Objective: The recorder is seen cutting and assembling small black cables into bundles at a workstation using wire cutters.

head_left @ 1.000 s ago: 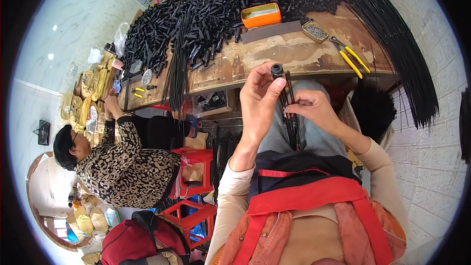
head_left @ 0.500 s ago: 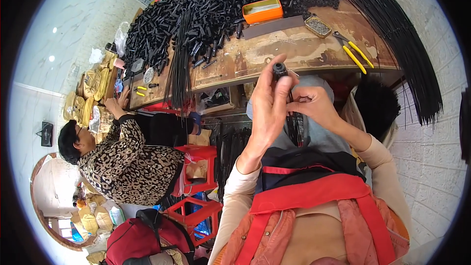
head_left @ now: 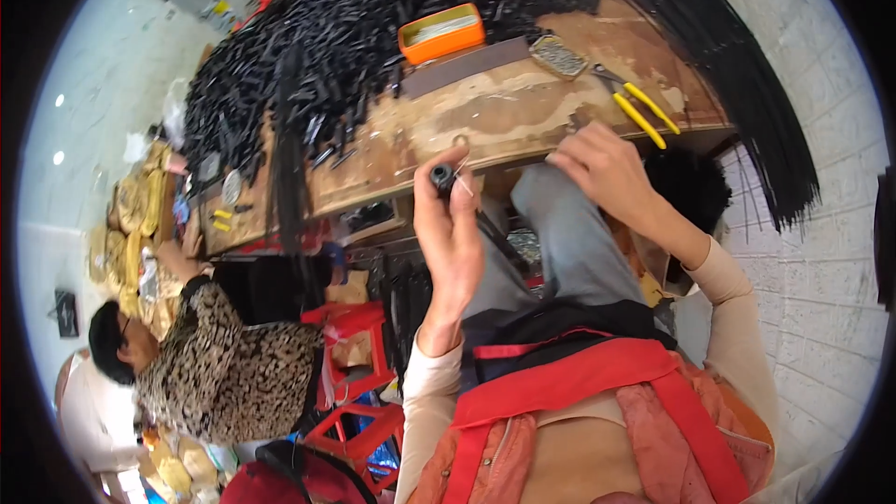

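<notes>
— What do we see, biggest first?
— A worn wooden desk (head_left: 504, 121), its top scuffed and patchy, half buried under a heap of short black tubes (head_left: 308, 47). Long thin black rods (head_left: 747, 93) fan off its right end. On the bare wood lie an orange tray (head_left: 441, 33) and yellow-handled pliers (head_left: 639, 107).
— And our hands?
— Our left hand (head_left: 453, 243) is raised in front of the desk edge, forearm upright, wrist bent slightly. Its grip is pinched on a small black tube (head_left: 441, 175), thumb and fingertips pressed around it.
— Which way does the tube lie?
— Its long axis runs roughly toward us; we look at its round open end, held at the desk's front edge.
— The right hand?
— Our right hand (head_left: 602, 168) rests at the desk edge, palm down, fingers curled. We cannot tell whether it pinches anything.
</notes>
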